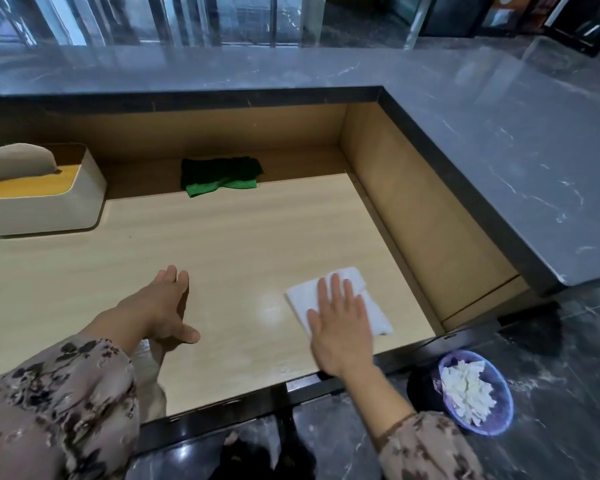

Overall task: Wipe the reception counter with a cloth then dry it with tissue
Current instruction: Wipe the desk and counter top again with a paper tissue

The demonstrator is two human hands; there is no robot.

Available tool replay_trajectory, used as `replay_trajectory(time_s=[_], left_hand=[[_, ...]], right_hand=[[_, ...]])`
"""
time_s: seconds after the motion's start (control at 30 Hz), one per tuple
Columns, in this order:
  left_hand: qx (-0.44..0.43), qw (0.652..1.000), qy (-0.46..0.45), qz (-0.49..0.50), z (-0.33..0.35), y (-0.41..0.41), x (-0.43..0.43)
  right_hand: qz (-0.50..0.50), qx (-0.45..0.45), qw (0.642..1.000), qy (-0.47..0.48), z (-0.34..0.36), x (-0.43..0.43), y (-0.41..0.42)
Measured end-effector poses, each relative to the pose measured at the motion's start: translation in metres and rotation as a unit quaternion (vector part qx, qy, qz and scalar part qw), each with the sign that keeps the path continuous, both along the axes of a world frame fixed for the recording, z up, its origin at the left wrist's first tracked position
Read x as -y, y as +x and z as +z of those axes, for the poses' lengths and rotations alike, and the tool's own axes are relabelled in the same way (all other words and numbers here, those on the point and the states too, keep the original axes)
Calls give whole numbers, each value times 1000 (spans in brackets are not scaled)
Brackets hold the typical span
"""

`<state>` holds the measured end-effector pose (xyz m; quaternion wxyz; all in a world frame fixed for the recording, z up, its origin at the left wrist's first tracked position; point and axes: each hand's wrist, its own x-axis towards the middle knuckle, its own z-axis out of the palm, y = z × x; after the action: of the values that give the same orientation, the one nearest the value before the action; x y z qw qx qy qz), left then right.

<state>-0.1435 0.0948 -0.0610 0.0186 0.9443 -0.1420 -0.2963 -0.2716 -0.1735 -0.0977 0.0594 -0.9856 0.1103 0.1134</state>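
A person's right hand (340,327) presses a white tissue (340,299) flat-fingered on the wooden table (222,237); the left hand (160,306) rests open, grip empty.

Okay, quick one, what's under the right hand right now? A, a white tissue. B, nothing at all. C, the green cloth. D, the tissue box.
A: the right hand presses flat, fingers straight, on the white tissue, while the green cloth lies apart at the back.
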Motion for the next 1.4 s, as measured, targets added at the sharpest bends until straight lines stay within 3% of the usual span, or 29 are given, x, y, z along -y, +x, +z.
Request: replay_trajectory(time_s=[0.2, 0.43, 0.7, 0.8, 0.9, 0.97, 1.17, 1.4], left_hand=[[-6, 1000, -3, 1, -2, -1, 0], [4, 1000, -4, -13, -2, 0, 4], [20, 999, -10, -26, -3, -1, -1], [22, 999, -10, -32, 0, -2, 0], [22, 999, -5, -36, 4, -5, -1], [25, 999, -3, -41, 4, -6, -1], [29, 999, -3, -45, 1, -3, -3], [28, 999, -1, -46, -5, 2, -4]], right_hand=[[-113, 4, 993, -28, 1, 78, -9], [-175, 3, 984, -11, 4, 30, -6], [-12, 30, 998, 57, 6, -135, -35], [80, -46, 994, 65, 9, -142, -39], [123, 26, 992, 32, 5, -109, -42], [78, 46, 996, 13, 7, -72, -41], [-92, -20, 995, -29, 7, 46, -36], [-192, -25, 981, -6, 2, 26, -24]])
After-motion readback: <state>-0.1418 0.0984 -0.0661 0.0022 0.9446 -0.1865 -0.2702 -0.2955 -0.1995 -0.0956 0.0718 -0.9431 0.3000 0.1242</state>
